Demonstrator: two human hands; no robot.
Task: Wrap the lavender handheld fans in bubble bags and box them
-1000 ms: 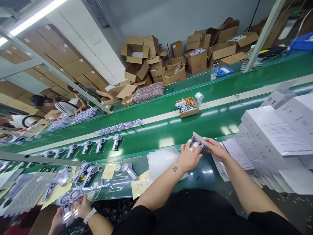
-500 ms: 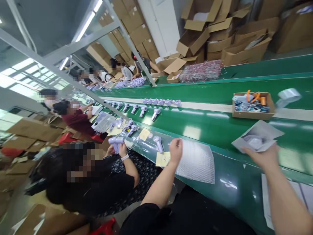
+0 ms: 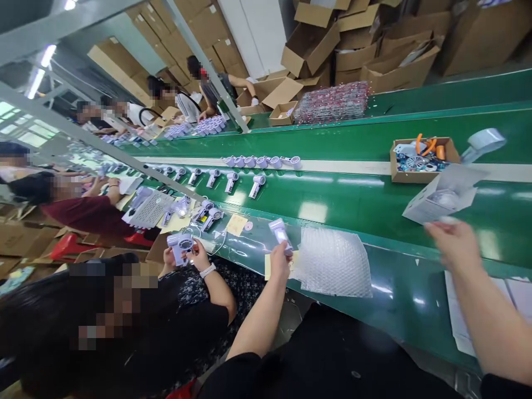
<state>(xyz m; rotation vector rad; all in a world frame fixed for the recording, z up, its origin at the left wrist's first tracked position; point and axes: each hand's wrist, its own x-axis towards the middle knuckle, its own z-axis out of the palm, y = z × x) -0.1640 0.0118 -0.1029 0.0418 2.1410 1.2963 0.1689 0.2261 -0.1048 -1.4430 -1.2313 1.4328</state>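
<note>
My left hand grips the lower end of a lilac handheld fan, raised at a tilt above the near bench. Right of it, a sheet of bubble wrap lies flat on the bench, over part of a yellow paper. My right hand is just below an open white box, which stands on the green belt with something clear and rounded inside. Motion blurs the right fingers; whether they touch the box is unclear.
Lilac fans lie in rows along the belt. A small carton of parts stands near a pale round-headed item. White flat boxes lie at lower right. A co-worker at left handles another fan.
My left hand has left the bubble wrap's edge and taken hold of the fan. The white box now stands on the belt, with my right hand below it. The view has shifted right.
</note>
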